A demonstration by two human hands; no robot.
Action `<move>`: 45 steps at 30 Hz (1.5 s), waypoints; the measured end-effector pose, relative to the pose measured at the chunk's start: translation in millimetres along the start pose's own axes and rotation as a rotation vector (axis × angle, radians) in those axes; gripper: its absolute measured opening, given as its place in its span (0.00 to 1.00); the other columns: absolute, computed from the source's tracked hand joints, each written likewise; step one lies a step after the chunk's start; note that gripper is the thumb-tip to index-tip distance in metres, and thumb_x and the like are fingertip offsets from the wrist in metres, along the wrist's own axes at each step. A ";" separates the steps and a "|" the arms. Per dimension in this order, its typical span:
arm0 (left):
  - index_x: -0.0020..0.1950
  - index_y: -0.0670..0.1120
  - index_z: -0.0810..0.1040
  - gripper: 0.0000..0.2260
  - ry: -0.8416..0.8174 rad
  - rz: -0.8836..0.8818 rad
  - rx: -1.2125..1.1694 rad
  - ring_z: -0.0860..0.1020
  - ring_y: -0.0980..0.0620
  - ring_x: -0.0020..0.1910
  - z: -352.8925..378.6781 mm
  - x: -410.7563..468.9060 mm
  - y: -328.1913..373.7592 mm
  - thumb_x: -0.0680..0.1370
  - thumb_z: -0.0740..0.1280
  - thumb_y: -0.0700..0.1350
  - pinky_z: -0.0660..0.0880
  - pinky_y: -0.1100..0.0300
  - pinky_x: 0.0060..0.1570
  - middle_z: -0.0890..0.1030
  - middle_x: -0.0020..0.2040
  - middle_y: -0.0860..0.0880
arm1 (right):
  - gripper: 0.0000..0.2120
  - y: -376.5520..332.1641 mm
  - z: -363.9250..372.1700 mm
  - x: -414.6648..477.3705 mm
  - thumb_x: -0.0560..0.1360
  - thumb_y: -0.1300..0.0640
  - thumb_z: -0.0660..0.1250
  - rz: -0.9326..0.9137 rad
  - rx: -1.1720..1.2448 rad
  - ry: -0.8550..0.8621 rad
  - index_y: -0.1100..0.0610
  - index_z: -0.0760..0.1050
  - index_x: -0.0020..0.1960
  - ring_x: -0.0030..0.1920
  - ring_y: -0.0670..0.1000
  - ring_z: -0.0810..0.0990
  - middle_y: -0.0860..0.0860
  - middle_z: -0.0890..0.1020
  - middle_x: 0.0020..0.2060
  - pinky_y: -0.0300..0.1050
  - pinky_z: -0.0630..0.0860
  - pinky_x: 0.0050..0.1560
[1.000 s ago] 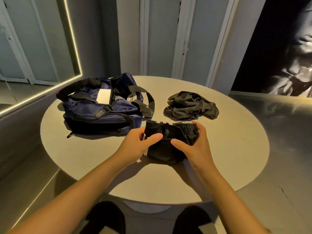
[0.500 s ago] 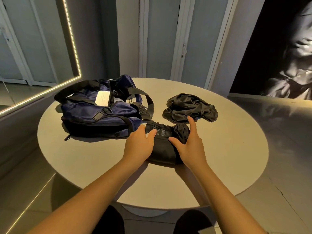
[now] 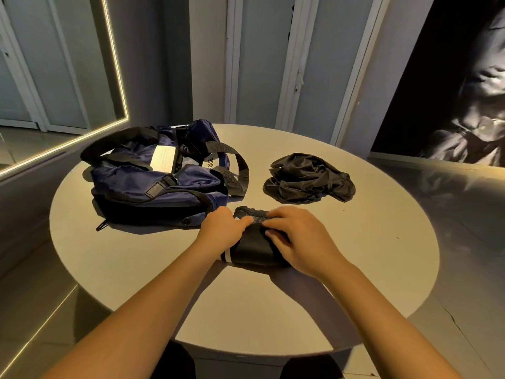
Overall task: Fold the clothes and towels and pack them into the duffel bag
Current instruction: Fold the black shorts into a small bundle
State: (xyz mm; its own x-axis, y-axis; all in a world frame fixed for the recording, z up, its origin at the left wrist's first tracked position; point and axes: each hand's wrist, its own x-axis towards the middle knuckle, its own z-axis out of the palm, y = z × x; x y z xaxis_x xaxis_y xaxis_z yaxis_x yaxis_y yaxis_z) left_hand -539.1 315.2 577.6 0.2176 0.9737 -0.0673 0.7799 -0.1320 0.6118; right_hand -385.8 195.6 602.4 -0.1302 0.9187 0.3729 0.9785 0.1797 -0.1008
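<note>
Round pale table (image 3: 355, 255): curled fingers of the left hand (image 3: 221, 228) and right hand (image 3: 297, 236) clamp a folded black garment (image 3: 251, 247) at its middle. Pressing the fold flat and lifting it as one tight bundle should suit the navy duffel bag (image 3: 153, 184) just beside it; a crumpled black garment (image 3: 308, 177) lies beyond.

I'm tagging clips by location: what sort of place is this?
Probably a dressing or fitting room, though I can't be sure: a light-edged mirror, tall panelled doors, and a round table holding a duffel bag.
</note>
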 end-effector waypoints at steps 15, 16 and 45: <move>0.80 0.48 0.61 0.40 0.135 0.047 -0.209 0.72 0.43 0.71 -11.6 -59.6 -28.4 0.75 0.70 0.66 0.72 0.47 0.65 0.72 0.74 0.46 | 0.16 -18.5 11.7 -9.7 0.81 0.41 0.63 0.308 0.165 -0.122 0.49 0.86 0.51 0.41 0.49 0.80 0.48 0.84 0.38 0.49 0.78 0.42; 0.80 0.48 0.61 0.42 0.097 0.019 -0.237 0.72 0.43 0.72 -11.0 -62.1 -30.9 0.74 0.71 0.66 0.72 0.47 0.66 0.72 0.74 0.45 | 0.14 -22.3 15.7 -13.3 0.81 0.44 0.63 0.337 0.262 -0.115 0.48 0.86 0.54 0.43 0.49 0.82 0.47 0.86 0.41 0.49 0.79 0.44; 0.63 0.56 0.75 0.29 -0.194 0.263 -0.704 0.85 0.50 0.50 -18.7 -103.6 -11.3 0.69 0.74 0.30 0.84 0.48 0.51 0.84 0.54 0.49 | 0.43 -33.3 21.7 -43.1 0.64 0.38 0.81 0.861 0.990 0.319 0.51 0.61 0.68 0.53 0.54 0.82 0.53 0.81 0.52 0.52 0.80 0.54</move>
State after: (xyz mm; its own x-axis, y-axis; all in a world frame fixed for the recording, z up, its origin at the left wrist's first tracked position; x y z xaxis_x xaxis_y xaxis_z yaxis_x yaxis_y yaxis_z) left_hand -581.4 219.2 592.3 0.4934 0.8683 0.0520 0.1460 -0.1416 0.9791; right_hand -416.3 157.7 569.7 0.6368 0.7701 0.0371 0.1867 -0.1073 -0.9765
